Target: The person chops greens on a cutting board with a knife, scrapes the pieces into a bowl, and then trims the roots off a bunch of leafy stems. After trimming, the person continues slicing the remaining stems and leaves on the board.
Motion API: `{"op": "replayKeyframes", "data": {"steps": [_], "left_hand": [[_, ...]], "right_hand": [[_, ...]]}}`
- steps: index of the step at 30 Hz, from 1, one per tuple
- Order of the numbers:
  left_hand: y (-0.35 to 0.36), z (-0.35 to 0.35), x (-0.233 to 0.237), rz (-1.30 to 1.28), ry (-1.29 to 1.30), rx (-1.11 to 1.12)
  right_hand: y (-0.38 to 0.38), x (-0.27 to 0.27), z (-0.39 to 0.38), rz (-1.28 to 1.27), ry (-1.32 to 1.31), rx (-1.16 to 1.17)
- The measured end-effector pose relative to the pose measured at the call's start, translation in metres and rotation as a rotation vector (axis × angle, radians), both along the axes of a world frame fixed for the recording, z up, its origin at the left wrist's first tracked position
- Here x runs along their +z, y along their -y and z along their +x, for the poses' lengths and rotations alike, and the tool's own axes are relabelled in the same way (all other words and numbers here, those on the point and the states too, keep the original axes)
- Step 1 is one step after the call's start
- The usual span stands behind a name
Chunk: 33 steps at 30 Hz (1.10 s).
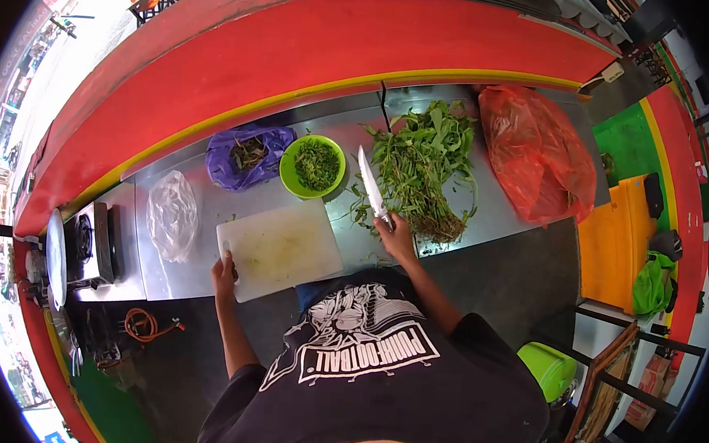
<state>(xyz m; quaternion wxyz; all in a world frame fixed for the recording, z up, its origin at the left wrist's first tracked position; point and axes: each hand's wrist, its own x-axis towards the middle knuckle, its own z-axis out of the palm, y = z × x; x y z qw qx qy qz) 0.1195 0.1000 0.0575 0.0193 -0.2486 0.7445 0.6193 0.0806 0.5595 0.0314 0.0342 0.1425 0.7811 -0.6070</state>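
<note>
My left hand [224, 275] grips the left edge of a white cutting board [280, 245], fingers wrapped at its handle slot. The board lies on the steel counter, with faint green stains on its surface. In my right hand [397, 234] is a kitchen knife [369, 182], its blade pointing up and away from me. Just right of the blade lies a heap of leafy greens [423, 161] with roots and stems toward me. Behind the board stands a lime-green bowl [286, 171] holding chopped greens [316, 164].
A purple plastic bag [227, 161] with plant scraps sits left of the bowl. Nearer the left is a clear plastic bag [172, 214], then a gas stove [93, 242]. A large red plastic bag [537, 155] lies at the right. The red wall [299, 64] borders the counter's far side.
</note>
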Motion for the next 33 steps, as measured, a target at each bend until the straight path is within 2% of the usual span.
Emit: {"op": "replayKeyframes", "data": {"steps": [2,4,6,8,9,12,13,14,15,18,20,22,24,27,28,30,32,33], "left_hand": [[0.015,-0.01,-0.024,-0.053,0.06,-0.018],[0.021,-0.017,-0.047,-0.129,0.041,0.113],[0.022,-0.017,-0.054,-0.113,0.0,0.097],[0.018,-0.021,-0.056,-0.316,-0.015,0.05],[0.018,-0.023,-0.063,-0.313,-0.01,0.047],[0.013,-0.032,-0.085,-0.659,-0.159,0.084],[-0.011,-0.038,-0.068,-0.662,-0.183,0.096],[-0.037,-0.045,-0.051,-0.555,-0.21,0.077],[-0.059,-0.051,-0.045,-0.458,-0.206,0.029],[-0.134,-0.073,-0.046,-0.449,-0.295,-0.307],[-0.201,-0.076,-0.021,-0.245,-0.231,-0.5],[-0.249,-0.08,-0.034,-0.125,-0.333,-0.702],[-0.293,-0.082,-0.011,-0.182,-0.422,-0.865],[-0.329,-0.09,-0.012,-0.448,-0.593,-1.14],[-0.333,-0.09,-0.016,-0.44,-0.602,-1.15],[-0.34,-0.089,-0.024,-0.792,-0.607,-1.267],[-0.339,-0.092,-0.04,-0.822,-0.628,-1.275],[-0.336,-0.093,-0.039,-0.817,-0.59,-1.258]], "right_hand": [[-0.007,-0.008,0.001,0.198,-0.032,-0.036],[-0.015,-0.005,0.005,0.288,-0.041,-0.057],[-0.02,-0.01,0.008,0.329,-0.005,-0.092],[-0.024,-0.025,0.008,0.395,0.021,-0.12],[-0.025,-0.026,0.008,0.399,0.025,-0.121],[-0.025,-0.024,0.009,0.313,0.009,-0.237],[-0.027,-0.03,0.008,0.29,0.017,-0.262],[-0.029,-0.037,0.009,0.267,0.024,-0.288],[-0.03,-0.034,0.009,0.273,0.027,-0.29],[-0.031,-0.021,0.012,0.344,-0.066,-0.336],[-0.03,-0.015,0.011,0.339,0.014,-0.405],[-0.032,-0.014,0.014,0.333,-0.026,-0.448],[-0.04,-0.031,0.018,0.264,-0.055,-0.49],[-0.047,-0.031,0.028,0.314,-0.033,-0.455],[-0.049,-0.032,0.031,0.272,-0.034,-0.41],[-0.047,-0.022,0.037,0.164,-0.043,-0.345],[-0.049,-0.03,0.038,0.325,-0.02,-0.316],[-0.05,-0.028,0.038,0.328,-0.023,-0.325]]}}
